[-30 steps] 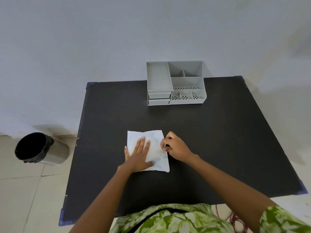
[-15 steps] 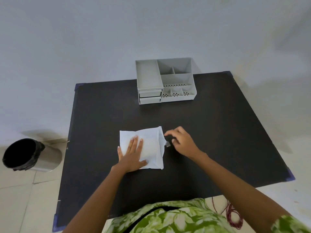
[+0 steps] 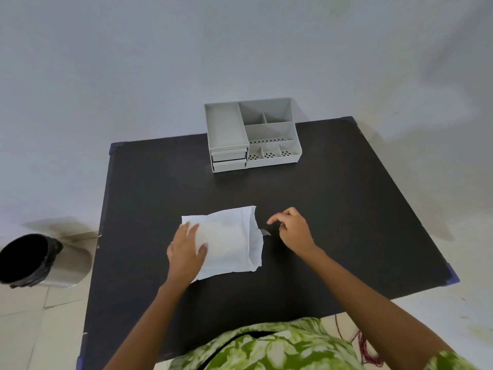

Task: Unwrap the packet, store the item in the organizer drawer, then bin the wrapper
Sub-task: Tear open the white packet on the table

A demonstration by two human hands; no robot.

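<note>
Left hand (image 3: pixel 186 249) lies flat, fingers spread, on the white packet (image 3: pixel 229 241) mid-table (image 3: pixel 346 209). Right hand (image 3: pixel 293 231) sits beside it, fingers loosely curled, pinching nothing I can see.

Views: one only, head-worn wide-angle, so nothing shared with another.
Position: above the near edge of the matte black square table (image 3: pixel 346 209).
Facing: forward and steeply down, toward the pale grey wall (image 3: pixel 160 62).
Nearness: close over both forearms; grey plastic compartment organizer (image 3: pixel 252 136) at the far edge.
Left margin: steel cylindrical bin (image 3: pixel 40 260).
</note>
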